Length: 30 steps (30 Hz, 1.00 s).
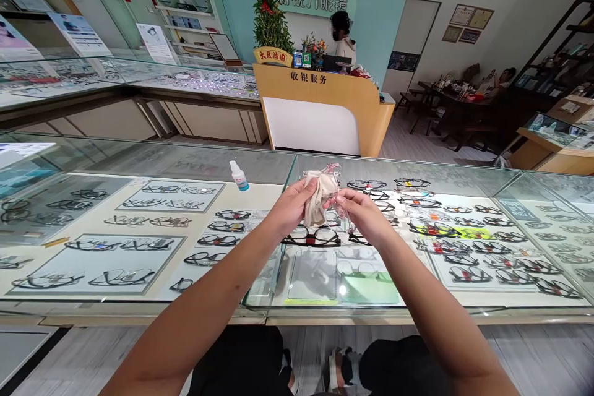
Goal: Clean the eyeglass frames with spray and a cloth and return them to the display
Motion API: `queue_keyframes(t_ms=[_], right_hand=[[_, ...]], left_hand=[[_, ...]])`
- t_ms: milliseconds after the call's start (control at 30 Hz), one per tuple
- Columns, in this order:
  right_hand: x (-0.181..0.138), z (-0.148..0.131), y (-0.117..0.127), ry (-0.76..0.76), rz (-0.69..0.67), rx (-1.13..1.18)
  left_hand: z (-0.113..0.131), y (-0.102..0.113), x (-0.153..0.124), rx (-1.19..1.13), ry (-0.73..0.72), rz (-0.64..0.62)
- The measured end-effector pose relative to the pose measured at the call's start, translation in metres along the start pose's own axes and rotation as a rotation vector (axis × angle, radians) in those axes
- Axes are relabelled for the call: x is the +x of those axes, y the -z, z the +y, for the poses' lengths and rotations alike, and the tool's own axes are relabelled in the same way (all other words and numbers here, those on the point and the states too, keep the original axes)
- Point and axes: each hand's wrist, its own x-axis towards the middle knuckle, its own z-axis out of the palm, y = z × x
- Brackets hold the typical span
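My left hand (293, 203) is closed around a beige cleaning cloth (319, 198), held above the glass display counter (148, 164). My right hand (359, 210) pinches a pair of clear-framed glasses (335, 218) right beside the cloth. The cloth wraps part of the glasses, so one lens is hidden. A small white spray bottle (239, 176) with a blue label stands on the glass just left of my hands.
Under the glass lie several rows of spectacle frames (445, 229) on trays. A wooden cashier desk (325, 108) stands behind the counter with a person (342, 37) at it. Another person sits at a dark table (457, 105) at the far right. My knees and sandals show below.
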Motion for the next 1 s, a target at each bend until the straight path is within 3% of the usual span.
queue_keyframes(t_ms=[267, 567, 800, 1000], right_hand=[[0.000, -0.001, -0.001, -0.043, 0.021, 0.032], [-0.004, -0.004, -0.016, -0.019, 0.040, -0.067], [-0.004, -0.005, -0.019, 0.015, -0.021, -0.134], [-0.006, -0.011, -0.015, 0.015, 0.007, -0.174]], left_hand=[[0.005, -0.009, -0.006, 0.051, -0.048, -0.074], [-0.004, -0.010, -0.006, 0.158, -0.154, 0.075], [-0.007, -0.010, -0.005, 0.171, -0.202, 0.156], [-0.001, -0.003, -0.002, 0.080, -0.128, 0.029]])
